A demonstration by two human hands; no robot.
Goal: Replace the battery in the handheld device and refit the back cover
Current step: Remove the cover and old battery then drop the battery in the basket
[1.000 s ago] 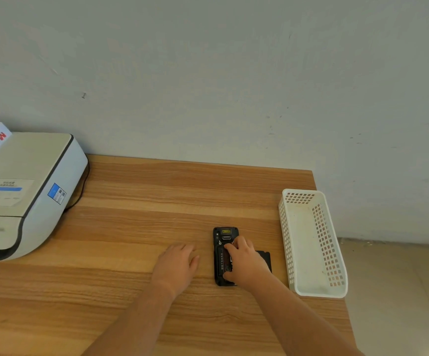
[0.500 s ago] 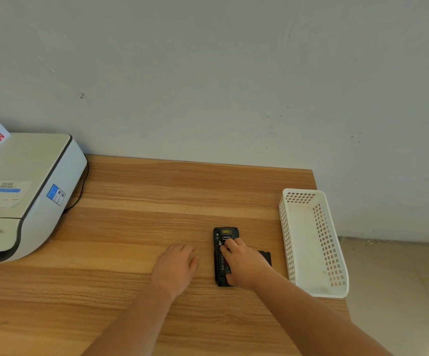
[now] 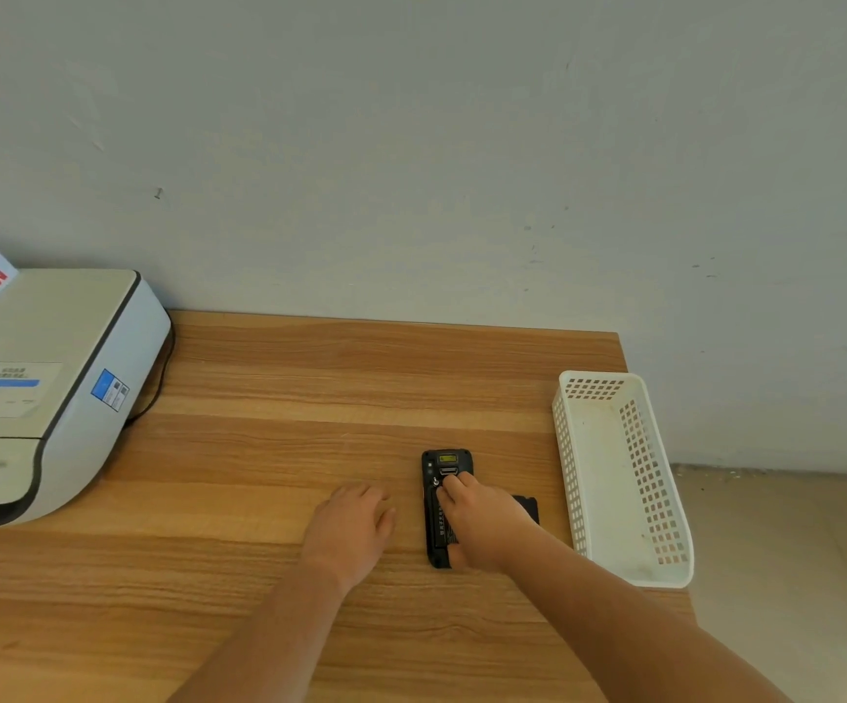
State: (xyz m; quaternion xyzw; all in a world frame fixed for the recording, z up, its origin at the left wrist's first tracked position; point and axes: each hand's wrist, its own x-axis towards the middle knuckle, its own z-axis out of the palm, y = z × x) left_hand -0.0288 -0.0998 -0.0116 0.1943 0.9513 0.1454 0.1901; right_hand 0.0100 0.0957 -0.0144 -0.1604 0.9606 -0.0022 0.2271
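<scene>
From where I sit the feed is evenly lit by soft, diffuse light, bright enough that I read the wood grain of the table [image 3: 269, 449] clearly. I cannot tell where the light comes from. Shadows are faint: a thin soft one under the left hand [image 3: 353, 525] on the table, and a slightly darker one beneath the printer [image 3: 46, 388] at the table's left end. I see no glare, only a mild sheen on the printer's lid. The wide lens bends the table's far edge and stretches the forearms near the bottom of the frame. Focus is acceptable overall, with fine print slightly soft.
</scene>
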